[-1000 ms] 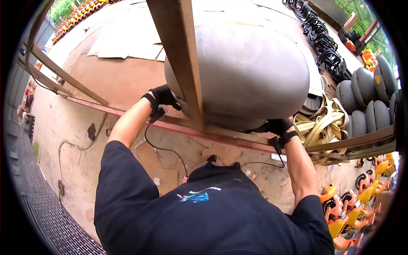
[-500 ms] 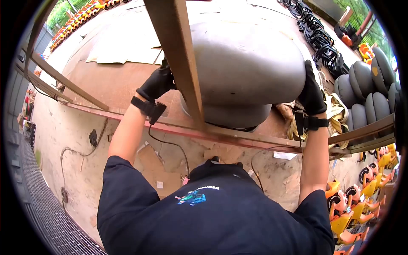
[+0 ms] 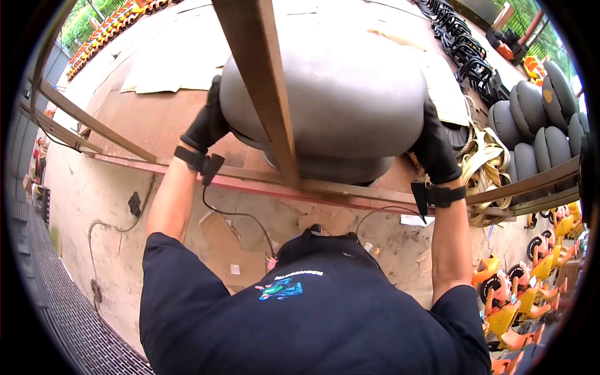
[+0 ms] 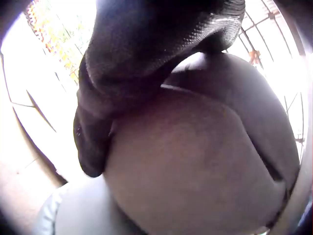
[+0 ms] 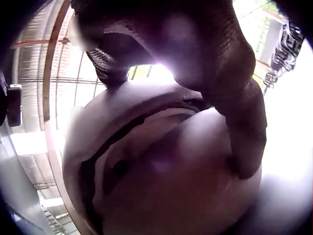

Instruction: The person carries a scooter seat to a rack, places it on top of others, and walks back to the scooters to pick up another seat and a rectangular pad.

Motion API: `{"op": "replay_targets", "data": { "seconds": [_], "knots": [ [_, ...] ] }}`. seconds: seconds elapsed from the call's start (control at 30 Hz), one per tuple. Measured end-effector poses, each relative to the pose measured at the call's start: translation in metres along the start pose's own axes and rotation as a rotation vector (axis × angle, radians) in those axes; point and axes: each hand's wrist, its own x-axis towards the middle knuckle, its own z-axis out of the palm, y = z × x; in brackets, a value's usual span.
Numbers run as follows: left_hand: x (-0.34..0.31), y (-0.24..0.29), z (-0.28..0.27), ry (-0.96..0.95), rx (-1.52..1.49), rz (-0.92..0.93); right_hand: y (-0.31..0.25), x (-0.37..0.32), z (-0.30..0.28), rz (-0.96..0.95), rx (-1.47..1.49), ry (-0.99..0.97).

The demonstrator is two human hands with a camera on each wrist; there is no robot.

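Both hands wear black gloves and hold a large, rounded grey cushion [image 3: 356, 119] by its two ends. My left hand [image 3: 209, 122] is at its left end; in the left wrist view its fingers [image 4: 93, 142] bend over one face, with the thumb on the other side. At the right end is my right hand [image 3: 435, 147], and the right wrist view shows its fingers [image 5: 244, 137] and thumb spread around the cushion, which has a dark-edged opening along its side. Another grey rounded piece [image 3: 347, 169] sits beneath, partly covered.
A brown metal post [image 3: 265, 81] rises in front of the cushion from the frame rail [image 3: 231, 178]. To the right lie tangled yellowish straps [image 3: 484, 159] and a stack of grey cushions [image 3: 531, 112]. Cardboard sheets [image 3: 156, 78] lie on the brown surface. Wrist-camera cables [image 3: 250, 222] hang down.
Both hands came up from the cushion's low front edge to its ends. The left hand, at first beside the post, moved out left, and the cushion has shifted left over the lower piece.
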Motion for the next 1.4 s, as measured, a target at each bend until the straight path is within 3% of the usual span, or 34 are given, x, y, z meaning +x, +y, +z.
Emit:
{"op": "replay_targets", "data": {
  "seconds": [0.03, 0.1, 0.17, 0.23, 0.27, 0.3, 0.37, 0.4, 0.47, 0.5, 0.53, 0.57, 0.63, 0.7, 0.83, 0.9, 0.93, 0.97, 1.03, 1.07, 1.13, 1.17, 1.23, 1.3, 1.37, 1.4],
  "knots": [
    [0.002, -0.011, -0.011, 0.154, -0.031, -0.015, -0.003, 0.002, 0.004, 0.196, 0.273, -0.014],
    [0.004, -0.012, -0.010, 0.134, 0.035, 0.064, -0.021, 0.008, 0.004, 0.228, 0.286, -0.035],
    [-0.002, -0.013, -0.002, 0.230, 0.136, -0.009, -0.020, 0.002, 0.000, 0.292, 0.304, -0.050],
    [-0.003, -0.009, -0.016, 0.221, 0.183, 0.029, -0.001, 0.007, -0.014, 0.189, -0.061, -0.130],
    [-0.002, -0.001, -0.019, 0.202, 0.273, -0.008, -0.033, 0.007, -0.001, 0.425, 0.308, -0.057],
    [-0.001, 0.002, -0.020, 0.182, 0.359, -0.051, -0.028, 0.008, -0.008, 0.419, 0.309, -0.051],
    [-0.001, 0.003, -0.013, 0.170, 0.413, -0.008, -0.015, 0.016, -0.032, 0.022, -0.248, -0.294],
    [-0.004, 0.004, -0.007, 0.166, 0.465, 0.029, -0.033, 0.018, -0.022, 0.343, 0.480, -0.138],
    [-0.006, 0.008, 0.001, 0.162, 0.573, 0.102, -0.056, 0.023, -0.014, 0.387, 0.417, -0.111],
    [-0.005, 0.010, 0.002, 0.158, 0.574, 0.102, -0.060, 0.024, -0.013, 0.437, 0.356, -0.086],
    [-0.004, 0.013, 0.001, 0.155, 0.324, 0.018, -0.051, 0.025, -0.014, 0.370, 0.177, -0.095],
    [-0.004, 0.014, 0.000, 0.152, 0.074, -0.068, -0.052, 0.026, -0.015, 0.375, 0.178, -0.091],
    [-0.001, 0.016, -0.005, 0.164, 0.103, -0.059, -0.055, 0.030, -0.015, 0.452, 0.295, -0.104],
    [-0.002, 0.015, -0.012, 0.198, 0.160, -0.038, -0.027, 0.030, -0.030, 0.440, 0.391, -0.077],
    [-0.005, -0.003, -0.046, 0.220, 0.201, -0.054, 0.010, 0.022, -0.047, 0.665, 0.402, 0.016],
    [-0.008, -0.026, -0.068, 0.198, 0.449, -0.020, 0.039, 0.011, -0.050, 0.726, 0.368, 0.003],
    [-0.015, -0.036, -0.069, 0.219, 0.200, -0.102, 0.054, 0.003, -0.049, 0.675, 0.489, -0.038],
    [-0.015, -0.064, -0.112, -0.022, 0.596, 0.079, 0.054, -0.003, -0.040, 0.644, 0.349, -0.133],
    [-0.015, -0.078, -0.085, 0.259, 0.121, -0.314, 0.114, -0.017, -0.050, 0.278, -0.196, -0.453],
    [-0.013, -0.086, -0.082, 0.233, 0.089, -0.359, 0.115, -0.018, -0.047, 0.280, -0.194, -0.454],
    [-0.008, -0.105, -0.083, 0.169, 0.062, -0.436, 0.112, -0.023, -0.032, 0.696, 0.193, -0.188],
    [-0.005, -0.106, -0.079, 0.171, 0.062, -0.438, 0.104, -0.021, -0.026, 0.698, 0.194, -0.190],
    [-0.002, -0.105, -0.070, 0.237, -0.017, -0.455, 0.083, -0.018, -0.014, 0.985, 0.454, -0.073],
    [0.002, -0.104, -0.071, 0.244, -0.005, -0.464, 0.079, -0.017, -0.002, 0.917, 0.320, -0.105],
    [0.005, -0.107, -0.070, 0.042, 0.062, -0.417, 0.074, -0.021, 0.010, 0.850, 0.190, -0.131],
    [0.002, -0.104, -0.064, 0.041, 0.060, -0.417, 0.067, -0.023, 0.014, 0.821, 0.131, -0.147]
  ]
}}
